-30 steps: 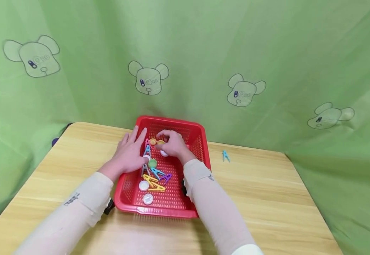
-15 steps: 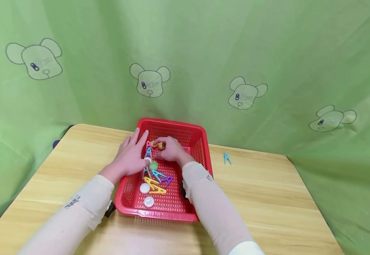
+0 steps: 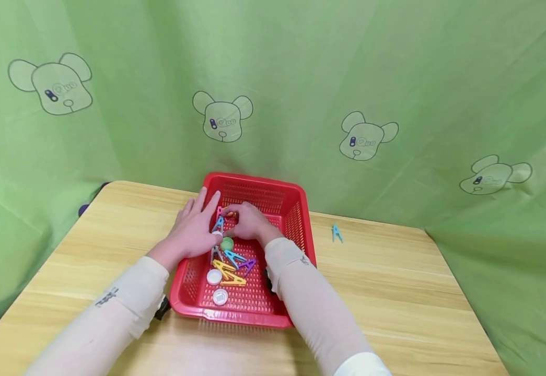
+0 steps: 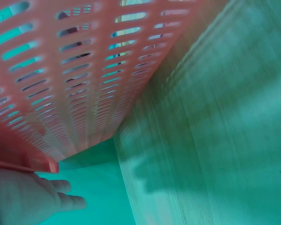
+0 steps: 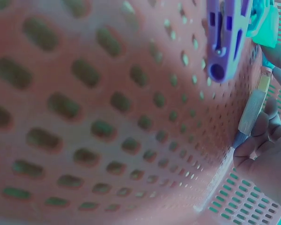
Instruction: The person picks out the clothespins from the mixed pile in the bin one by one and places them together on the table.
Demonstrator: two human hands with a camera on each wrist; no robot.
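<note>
The red basket (image 3: 235,320) holds plastic clothespins and round bottle caps. My left hand (image 3: 193,227) lies on its left rim, fingers spread, thumb inside by a white cap (image 3: 217,235). My right hand (image 3: 249,223) reaches into the far left part. Its thumb is near a green cap (image 3: 227,244), its index finger near a pink clothespin (image 3: 220,211) and a blue clothespin (image 3: 218,224). In the right wrist view, bent fingers (image 5: 253,147) are beside a yellow-and-pale cap edge (image 5: 253,110), the thumb apart from them. The far yellow caps are mostly hidden by this hand.
Yellow clothespins (image 3: 232,281), a purple clothespin (image 3: 247,266), a light blue clothespin (image 3: 233,258) and white caps (image 3: 213,277) lie nearer in the basket. A light blue clothespin (image 3: 336,234) lies on the wooden table (image 3: 385,277). Green cloth (image 3: 291,68) hangs behind.
My right hand has shifted left inside the basket, covering the yellow caps. The white cap that showed beneath it is out of sight. My left hand has stayed on the rim.
</note>
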